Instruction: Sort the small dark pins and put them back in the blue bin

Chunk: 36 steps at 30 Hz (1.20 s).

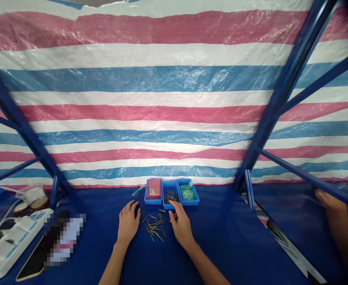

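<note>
On the blue tabletop [150, 261], a loose pile of thin, brass-coloured metal pins [153, 226] lies between my hands; their exact kind is too small to make out. My left hand [128, 222] rests on the left of the pile, fingers bent and apart, holding nothing. To the right, my right hand [182, 226] has its index fingertip at the front edge of the middle blue bin [171, 206], thumb apart and other fingers partly hidden; I see nothing held. Dark pins [171, 195] fill that bin. Beside it are a bin with red packets [153, 189] and one with green packets [188, 192].
At left lie a white power strip [22, 241] with plugs, a phone [33, 259] and a blurred-out patch [67, 241]. Blue metal posts [263, 122] frame both sides before a striped tarp [150, 79]. Another person's arm [340, 225] shows at far right.
</note>
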{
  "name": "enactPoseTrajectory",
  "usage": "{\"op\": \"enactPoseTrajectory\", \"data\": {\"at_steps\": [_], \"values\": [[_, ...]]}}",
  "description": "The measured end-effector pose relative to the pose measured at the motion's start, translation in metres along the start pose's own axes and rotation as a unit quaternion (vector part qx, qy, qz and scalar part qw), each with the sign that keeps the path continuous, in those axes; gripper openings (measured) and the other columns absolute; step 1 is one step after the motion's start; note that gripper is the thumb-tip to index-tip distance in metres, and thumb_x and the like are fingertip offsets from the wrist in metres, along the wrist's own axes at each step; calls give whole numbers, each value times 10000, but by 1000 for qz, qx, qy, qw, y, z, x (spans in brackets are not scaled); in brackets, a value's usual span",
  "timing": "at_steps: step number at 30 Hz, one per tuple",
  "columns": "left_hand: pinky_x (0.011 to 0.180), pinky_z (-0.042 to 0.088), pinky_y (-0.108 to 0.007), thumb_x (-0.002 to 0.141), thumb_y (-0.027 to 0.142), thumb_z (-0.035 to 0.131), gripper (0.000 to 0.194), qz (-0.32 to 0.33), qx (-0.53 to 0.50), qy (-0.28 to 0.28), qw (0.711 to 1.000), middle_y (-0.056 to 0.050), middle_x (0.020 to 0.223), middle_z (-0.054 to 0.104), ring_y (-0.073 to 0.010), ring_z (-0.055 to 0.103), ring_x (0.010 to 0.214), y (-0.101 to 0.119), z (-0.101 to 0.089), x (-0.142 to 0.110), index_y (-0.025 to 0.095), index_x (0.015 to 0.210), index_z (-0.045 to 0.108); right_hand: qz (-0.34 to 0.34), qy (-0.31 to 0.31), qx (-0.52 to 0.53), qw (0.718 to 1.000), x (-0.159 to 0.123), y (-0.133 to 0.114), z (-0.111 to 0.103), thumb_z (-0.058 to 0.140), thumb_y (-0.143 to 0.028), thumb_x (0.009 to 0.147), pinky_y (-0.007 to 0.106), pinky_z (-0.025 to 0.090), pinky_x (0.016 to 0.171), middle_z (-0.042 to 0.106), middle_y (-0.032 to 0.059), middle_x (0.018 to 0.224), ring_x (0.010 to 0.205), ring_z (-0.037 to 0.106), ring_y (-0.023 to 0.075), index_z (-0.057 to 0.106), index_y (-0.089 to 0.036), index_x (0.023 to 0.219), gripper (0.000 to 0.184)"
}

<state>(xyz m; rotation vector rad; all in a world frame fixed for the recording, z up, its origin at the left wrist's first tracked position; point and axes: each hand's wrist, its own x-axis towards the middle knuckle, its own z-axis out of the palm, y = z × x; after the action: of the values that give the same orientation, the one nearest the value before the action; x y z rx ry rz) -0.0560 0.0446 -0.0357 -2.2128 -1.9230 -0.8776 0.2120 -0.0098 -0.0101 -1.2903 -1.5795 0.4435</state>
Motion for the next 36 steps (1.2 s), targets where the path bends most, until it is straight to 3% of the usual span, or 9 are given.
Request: {"op": "enactPoseTrajectory", "data": {"at_steps": [10,36], "values": [[1097,456,-495,1056,309,437,357,1,5,-3,1000,-109,1424,623,-295,581,1317,2,-2,0,239,1326,660,9,-30,-17,999,1,-5,-2,466,-289,1034,336,619,821,576,75,1433,838,711,177,529,-334,1509,481],[1110,439,-511,1062,313,426,367,-1,-3,-6,1000,-115,1422,623,-298,569,1318,3,-3,0,232,1340,651,-4,-13,-21,1000,0,-6,-1,471,-314,1048,316,590,794,644,67,1254,837,708,181,627,-286,1287,287]]}}
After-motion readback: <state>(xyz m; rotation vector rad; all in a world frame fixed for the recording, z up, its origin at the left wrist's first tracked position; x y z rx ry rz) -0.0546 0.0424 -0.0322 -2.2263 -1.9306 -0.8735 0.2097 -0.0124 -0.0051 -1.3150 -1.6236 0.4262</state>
